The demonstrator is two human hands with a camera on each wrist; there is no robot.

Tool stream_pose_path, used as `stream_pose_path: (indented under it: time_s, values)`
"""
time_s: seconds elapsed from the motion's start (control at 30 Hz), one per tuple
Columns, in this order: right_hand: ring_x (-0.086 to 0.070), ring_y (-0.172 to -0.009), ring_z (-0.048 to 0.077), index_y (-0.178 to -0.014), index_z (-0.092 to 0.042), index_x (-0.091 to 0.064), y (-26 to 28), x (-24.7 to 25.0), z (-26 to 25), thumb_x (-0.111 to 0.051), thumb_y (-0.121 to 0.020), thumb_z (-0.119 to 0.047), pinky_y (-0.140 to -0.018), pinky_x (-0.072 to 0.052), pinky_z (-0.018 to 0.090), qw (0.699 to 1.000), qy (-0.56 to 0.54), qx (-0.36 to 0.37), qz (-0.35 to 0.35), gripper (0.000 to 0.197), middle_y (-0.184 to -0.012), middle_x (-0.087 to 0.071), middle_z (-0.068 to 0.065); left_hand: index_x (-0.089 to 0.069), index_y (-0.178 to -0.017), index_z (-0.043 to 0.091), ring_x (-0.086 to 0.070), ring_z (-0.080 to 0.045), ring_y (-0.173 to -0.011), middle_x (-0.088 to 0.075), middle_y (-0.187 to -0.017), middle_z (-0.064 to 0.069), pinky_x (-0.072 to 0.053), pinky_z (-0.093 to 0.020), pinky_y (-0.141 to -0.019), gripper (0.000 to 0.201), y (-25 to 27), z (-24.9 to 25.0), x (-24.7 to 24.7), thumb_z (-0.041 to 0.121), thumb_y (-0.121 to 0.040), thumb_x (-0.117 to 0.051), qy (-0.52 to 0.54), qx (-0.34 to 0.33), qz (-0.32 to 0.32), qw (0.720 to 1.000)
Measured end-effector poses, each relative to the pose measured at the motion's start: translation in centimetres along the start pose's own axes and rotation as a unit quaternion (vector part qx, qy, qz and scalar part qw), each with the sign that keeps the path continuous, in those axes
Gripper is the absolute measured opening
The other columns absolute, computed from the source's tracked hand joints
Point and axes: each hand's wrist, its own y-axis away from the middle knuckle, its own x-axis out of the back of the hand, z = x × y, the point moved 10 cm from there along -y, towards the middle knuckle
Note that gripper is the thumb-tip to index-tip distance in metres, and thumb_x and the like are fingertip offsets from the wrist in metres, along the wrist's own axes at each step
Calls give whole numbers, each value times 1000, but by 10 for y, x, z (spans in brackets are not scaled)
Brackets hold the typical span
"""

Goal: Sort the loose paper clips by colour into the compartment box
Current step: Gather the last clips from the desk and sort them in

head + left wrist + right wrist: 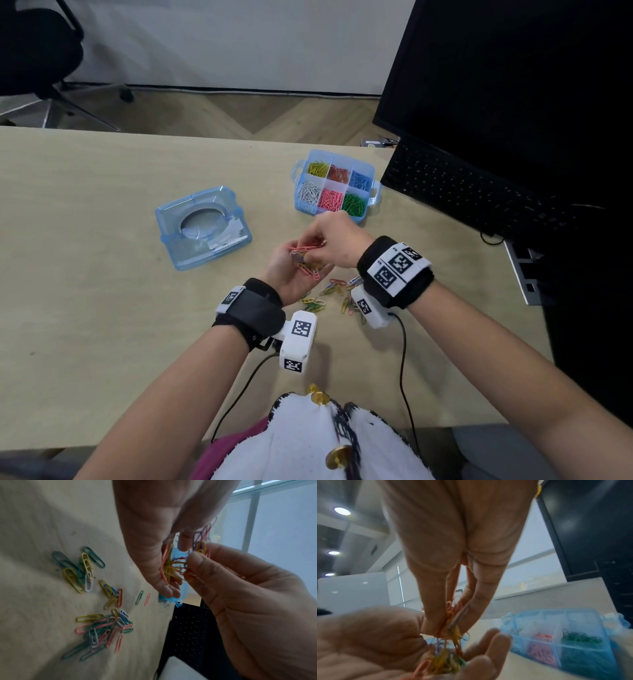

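I see the box lid (202,228) lying upside down far left on the desk (85,240). My left hand (291,270) is cupped palm up, cradling a mixed clump of paper clips (306,257); my right hand (334,241) pinches some of them from above. More loose clips (96,608) are scattered below my wrists. The compartment box (334,186) sits just beyond, beside the black keyboard (479,192) and monitor (513,85).

Head high above; wrists close on hands (310,255).
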Motion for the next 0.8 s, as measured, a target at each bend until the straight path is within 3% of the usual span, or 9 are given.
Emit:
stream_pose_path:
  time_s: [0.1, 0.23, 0.37, 0.47, 0.57, 0.7, 0.8]
  values:
    - [-65, -94, 11, -113, -12, -69, 4, 7, 1, -77, -75, -4, -88, -53, 24, 999, -50, -2, 14, 40, -105, -69, 1, -59, -102, 1, -62, -22, -82, -63, -98, -15, -57, -33, -73, 30, -1, 3, -7, 14, -98, -32, 26, -1, -20, 999]
    - [-69, -93, 9, -115, -7, -67, 18, 27, 12, -71, -77, 8, -85, -54, 20, 984, -168, -5, 54, 41, -103, -71, 3, -61, -94, -4, -69, -26, -69, -68, -80, -17, -57, -36, -73, 37, 3, 7, 3, 15, -97, -30, 58, 3, 2, 998]
    - [-65, -80, -1, -109, -11, -71, 29, 38, 15, -72, -80, -2, -79, -50, 13, 987, -117, 2, 113, 30, -90, -71, -4, -61, -95, -5, -71, -27, -83, -68, -99, -20, -54, -37, -83, 37, 9, 15, -1, 17, -96, -31, 42, -6, -10, 999]
    - [-63, -77, 6, -107, -15, -74, 37, 37, 5, -73, -81, -8, -75, -51, 17, 986, -81, 23, 141, 27, -91, -68, -2, -62, -101, -9, -66, -29, -97, -62, -113, -23, -50, -40, -88, 36, 16, 17, -12, 17, -89, -39, 36, -7, -36, 999]
    - [-60, -77, 10, -109, -15, -73, 41, 33, -5, -75, -80, -16, -74, -49, 19, 985, -60, 36, 161, 29, -93, -64, 3, -69, -89, -13, -70, -31, -87, -68, -98, -25, -53, -34, -83, 43, 24, 19, -25, 20, -88, -40, 32, -7, -62, 998]
    - [-61, -81, 15, -104, -14, -73, 41, 33, -13, -77, -77, -30, -79, -53, 30, 977, -50, 33, 203, 32, -92, -61, 5, -67, -88, -7, -68, -30, -77, -67, -87, -21, -57, -34, -74, 48, 29, 22, -28, 25, -98, -33, 16, -16, -46, 999]
    - [-58, -74, 10, -97, -12, -73, 43, 45, -18, -74, -81, -27, -74, -52, 27, 964, -47, 36, 259, 21, -88, -60, 4, -68, -89, -8, -70, -29, -77, -69, -88, -22, -57, -37, -75, 48, 34, 23, -36, 23, -97, -33, 25, -24, -56, 998]
